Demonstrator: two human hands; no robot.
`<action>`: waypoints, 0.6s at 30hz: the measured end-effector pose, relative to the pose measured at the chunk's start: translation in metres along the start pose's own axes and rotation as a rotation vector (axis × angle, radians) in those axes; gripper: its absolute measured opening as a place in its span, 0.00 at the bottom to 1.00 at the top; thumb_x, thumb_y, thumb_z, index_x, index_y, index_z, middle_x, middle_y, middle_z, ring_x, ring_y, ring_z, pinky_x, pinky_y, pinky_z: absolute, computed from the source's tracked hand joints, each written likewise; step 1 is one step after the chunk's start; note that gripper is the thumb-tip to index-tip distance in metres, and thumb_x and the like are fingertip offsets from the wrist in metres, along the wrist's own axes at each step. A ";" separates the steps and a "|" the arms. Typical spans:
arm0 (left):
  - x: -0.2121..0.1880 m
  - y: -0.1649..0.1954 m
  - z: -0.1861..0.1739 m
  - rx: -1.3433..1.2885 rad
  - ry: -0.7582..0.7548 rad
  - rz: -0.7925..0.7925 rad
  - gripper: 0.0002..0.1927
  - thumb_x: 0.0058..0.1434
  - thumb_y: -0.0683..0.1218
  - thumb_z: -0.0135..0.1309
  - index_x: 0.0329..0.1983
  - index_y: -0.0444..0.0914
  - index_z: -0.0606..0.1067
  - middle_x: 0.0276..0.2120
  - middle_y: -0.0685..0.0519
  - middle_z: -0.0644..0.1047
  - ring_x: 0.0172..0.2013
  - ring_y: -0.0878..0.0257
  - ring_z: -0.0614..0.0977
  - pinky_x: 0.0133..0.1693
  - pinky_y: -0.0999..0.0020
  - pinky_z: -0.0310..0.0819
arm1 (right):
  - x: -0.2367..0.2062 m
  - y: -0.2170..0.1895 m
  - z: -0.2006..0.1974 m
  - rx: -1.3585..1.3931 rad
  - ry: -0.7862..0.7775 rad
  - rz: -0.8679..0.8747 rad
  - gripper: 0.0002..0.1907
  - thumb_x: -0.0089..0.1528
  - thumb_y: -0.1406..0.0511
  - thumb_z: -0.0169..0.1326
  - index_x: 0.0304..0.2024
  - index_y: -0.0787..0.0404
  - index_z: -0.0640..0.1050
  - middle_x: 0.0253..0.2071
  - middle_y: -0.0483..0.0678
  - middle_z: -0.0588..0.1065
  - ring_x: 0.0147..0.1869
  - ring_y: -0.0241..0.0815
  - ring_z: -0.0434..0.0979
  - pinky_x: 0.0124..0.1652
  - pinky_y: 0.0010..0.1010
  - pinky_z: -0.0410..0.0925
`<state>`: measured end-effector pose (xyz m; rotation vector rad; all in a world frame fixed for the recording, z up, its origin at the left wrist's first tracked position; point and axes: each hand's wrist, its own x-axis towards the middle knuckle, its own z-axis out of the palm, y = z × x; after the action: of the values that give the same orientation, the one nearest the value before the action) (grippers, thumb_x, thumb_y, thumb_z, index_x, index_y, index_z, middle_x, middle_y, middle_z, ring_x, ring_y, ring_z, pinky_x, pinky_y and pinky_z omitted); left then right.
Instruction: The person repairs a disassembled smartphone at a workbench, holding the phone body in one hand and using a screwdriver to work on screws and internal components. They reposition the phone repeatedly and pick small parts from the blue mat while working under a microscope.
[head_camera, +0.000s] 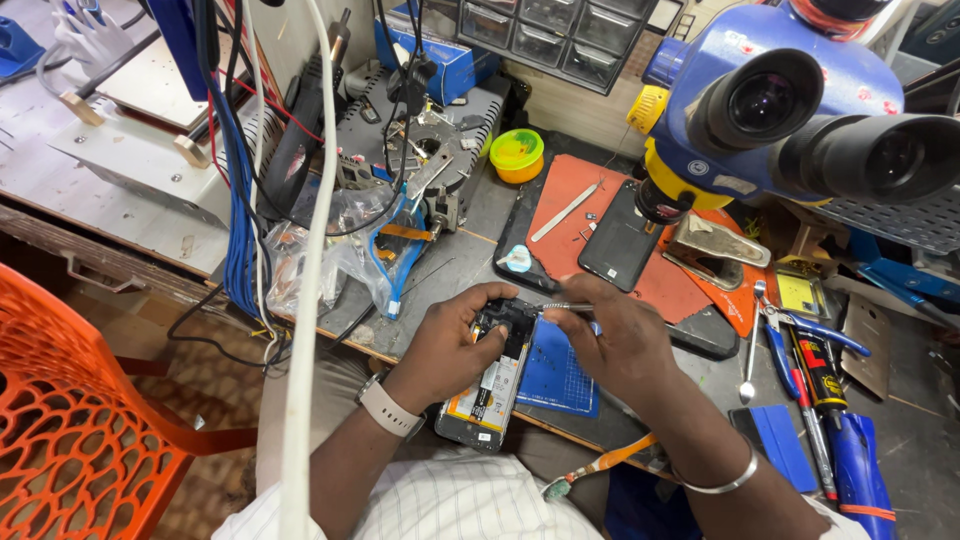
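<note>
head view, looking down on a crowded repair bench (450, 275): the left hand (450, 340) is wrapped around the upper end of an opened phone (492, 375), fingers curled over its left edge and thumb on top, gripping it firm. the phone lies face down with its back off, battery and board showing, its lower end hanging over the front edge of the bench toward the person's lap, its upper end just beside a small blue cutting mat (555, 375). the right hand (620, 335) has its fingers pinched narrow around a thin metal tool (560, 307), the tip lying level and pointing left onto the top of the phone's insides. a pale watch (388, 408) sits on the left wrist, a metal bangle (715, 480) on the right. further back, a second dark phone (620, 235) rests on a red mat (570, 215) under a blue microscope (790, 105), with tweezers (565, 210) just beside it. a yellow-green tub (517, 155) stands behind. blue-handled pliers (800, 330) lie to the right, an orange chair (70, 420) far left.
</note>
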<state>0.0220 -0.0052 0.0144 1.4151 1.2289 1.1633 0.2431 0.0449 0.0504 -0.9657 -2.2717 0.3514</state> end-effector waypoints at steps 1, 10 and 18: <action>0.000 -0.001 0.000 0.012 0.008 0.044 0.21 0.59 0.38 0.55 0.57 0.37 0.75 0.37 0.51 0.84 0.36 0.71 0.83 0.39 0.72 0.79 | 0.001 0.000 0.001 -0.078 0.011 0.086 0.26 0.57 0.58 0.66 0.53 0.59 0.73 0.41 0.50 0.82 0.46 0.41 0.86 0.43 0.35 0.78; 0.001 0.000 -0.002 0.043 -0.023 -0.058 0.22 0.58 0.39 0.55 0.58 0.37 0.75 0.38 0.49 0.84 0.33 0.66 0.83 0.37 0.68 0.79 | 0.002 0.002 -0.003 0.036 0.059 -0.088 0.32 0.58 0.62 0.67 0.60 0.61 0.68 0.45 0.55 0.80 0.46 0.48 0.86 0.41 0.34 0.78; 0.002 -0.001 -0.003 0.037 -0.018 0.042 0.21 0.58 0.39 0.56 0.57 0.36 0.76 0.39 0.48 0.84 0.36 0.68 0.85 0.40 0.71 0.80 | 0.002 0.000 0.003 0.100 0.030 -0.071 0.37 0.60 0.66 0.63 0.67 0.58 0.60 0.46 0.57 0.80 0.51 0.47 0.83 0.48 0.39 0.75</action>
<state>0.0190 -0.0029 0.0142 1.4826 1.2195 1.1594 0.2403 0.0465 0.0489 -0.8321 -2.2327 0.4132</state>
